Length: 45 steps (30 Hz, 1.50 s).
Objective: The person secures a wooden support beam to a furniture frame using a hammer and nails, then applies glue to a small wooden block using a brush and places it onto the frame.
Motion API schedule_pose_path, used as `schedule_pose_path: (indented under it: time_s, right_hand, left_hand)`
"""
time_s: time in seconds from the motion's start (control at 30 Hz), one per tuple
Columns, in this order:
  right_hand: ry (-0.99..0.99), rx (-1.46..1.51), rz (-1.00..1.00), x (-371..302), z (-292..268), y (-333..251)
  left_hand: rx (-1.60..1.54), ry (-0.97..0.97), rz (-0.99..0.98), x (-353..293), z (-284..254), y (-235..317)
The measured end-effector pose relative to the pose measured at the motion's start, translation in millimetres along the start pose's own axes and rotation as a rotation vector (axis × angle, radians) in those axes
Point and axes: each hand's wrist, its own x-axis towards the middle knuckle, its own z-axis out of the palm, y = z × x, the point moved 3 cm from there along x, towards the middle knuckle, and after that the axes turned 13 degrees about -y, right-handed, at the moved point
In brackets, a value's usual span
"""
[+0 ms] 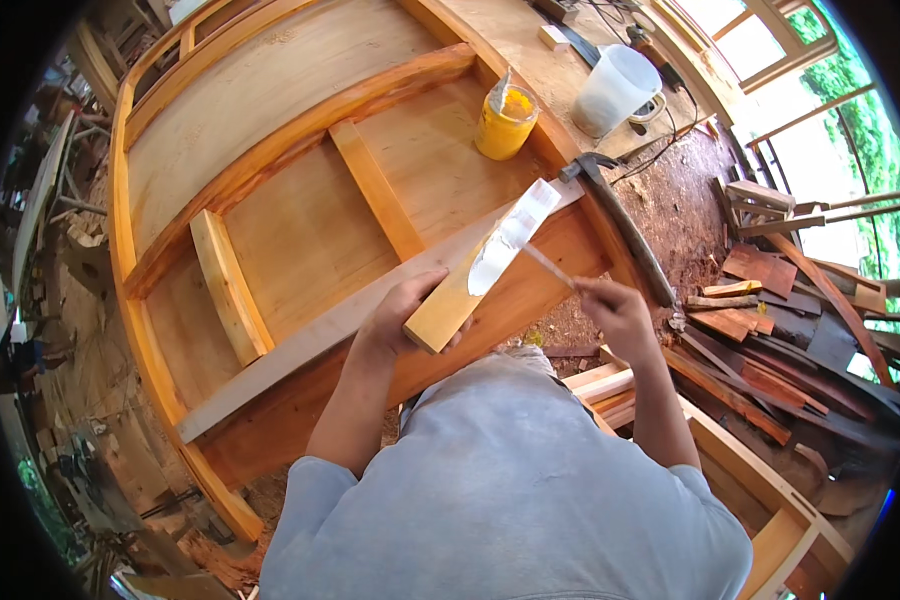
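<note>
My left hand [398,318] grips the near end of a short wooden block [438,316] and tilts it up above a framed wooden panel [300,255]. White paste [503,245], which looks like glue, coats the far half of the block's upper face. In the closed fingers of my right hand [618,318] is a thin pale stick [548,264], its tip at the block's coated edge. Beneath the block, a long greyish plank [305,350] lies across the panel. A claw hammer [630,230] rests over the frame's right edge, beyond my right hand.
A yellow jar [505,130] with something whitish sticking out stands on the panel's far right. Behind it are a translucent plastic jug [615,90] and cords. Scrap wood [760,330] is piled at the right. A light wooden frame [760,480] sits by my right side.
</note>
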Motion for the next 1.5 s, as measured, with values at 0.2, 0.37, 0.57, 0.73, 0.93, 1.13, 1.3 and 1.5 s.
schedule_pose_path:
  time_s: [0.2, 0.37, 0.57, 0.73, 0.93, 1.13, 1.3, 1.5]
  right_hand:
    - [0.09, -0.176, -0.026, 21, -3, -11]
    - [-0.15, 0.044, -0.046, -10, 24, -3]
    - [-0.301, 0.283, 0.084, -12, 38, -3]
    - [-0.059, 0.289, 0.015, -6, 42, 25]
    - [-0.147, 0.28, -0.013, -28, 15, -2]
    - [-0.004, 0.152, 0.108, -8, 22, -22]
    - [-0.305, 0.006, 0.036, -33, 44, -26]
    - [-0.118, 0.245, 0.05, -23, 53, -11]
  left_hand:
    - [-0.101, 0.032, -0.024, 4, 16, 2]
    - [-0.098, 0.03, -0.017, 7, 19, -4]
    - [-0.127, -0.003, -0.028, 11, 9, -11]
    - [-0.131, -0.009, -0.014, 14, 8, -8]
    - [-0.194, 0.004, 0.004, 17, -5, -14]
    - [-0.24, -0.095, 0.008, 19, 0, -13]
    - [-0.337, 0.148, -0.051, 21, 0, -13]
    - [-0.243, 0.006, -0.032, 19, -4, -14]
